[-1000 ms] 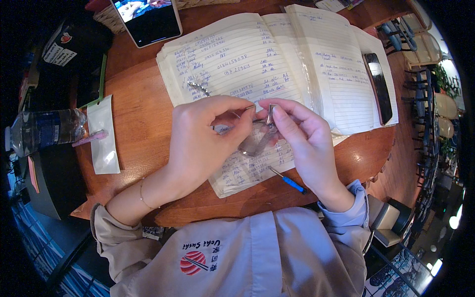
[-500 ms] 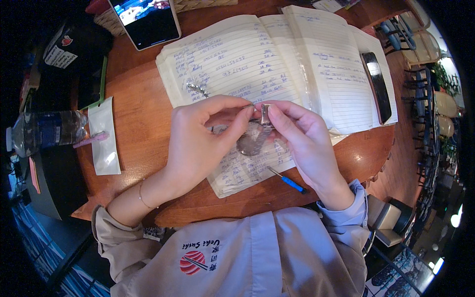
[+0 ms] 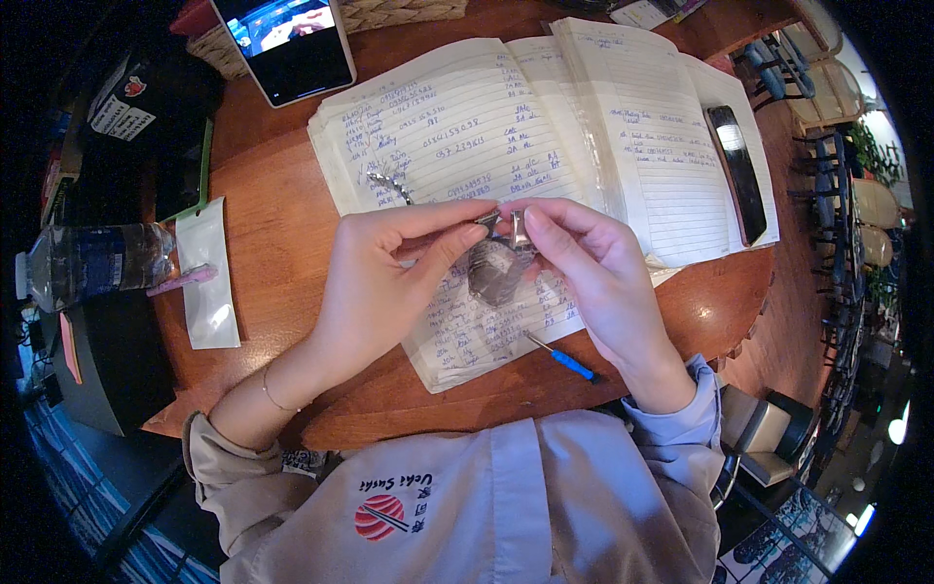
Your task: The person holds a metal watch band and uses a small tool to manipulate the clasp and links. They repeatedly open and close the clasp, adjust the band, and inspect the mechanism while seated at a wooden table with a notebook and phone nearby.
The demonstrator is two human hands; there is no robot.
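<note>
My left hand [image 3: 389, 277] pinches a small dark metal piece [image 3: 487, 223] between thumb and forefinger. Close beside it, my right hand [image 3: 589, 258] grips a shiny silver metal piece [image 3: 519, 230], small and rectangular, under its thumb. Whether the two pieces touch I cannot tell. Below the fingertips, a crumpled clear plastic bag [image 3: 494, 277] lies over the open notebook [image 3: 438, 107]. A short silver linked metal strip [image 3: 391, 185] rests on the page beyond my left hand. Nearer me, a small blue-handled screwdriver [image 3: 569, 364] lies with its shaft on the paper.
A phone [image 3: 736, 175] lies on the notebook's right page. At the far left stands a device with a lit screen [image 3: 287, 49] before a woven basket. A plastic bottle [image 3: 97, 261], a white pouch [image 3: 206, 302] and a pink pen [image 3: 185, 280] are left.
My left fingertips have shifted slightly, and more of the dark piece shows between them. The right hand keeps its grip on the silver piece, almost still.
</note>
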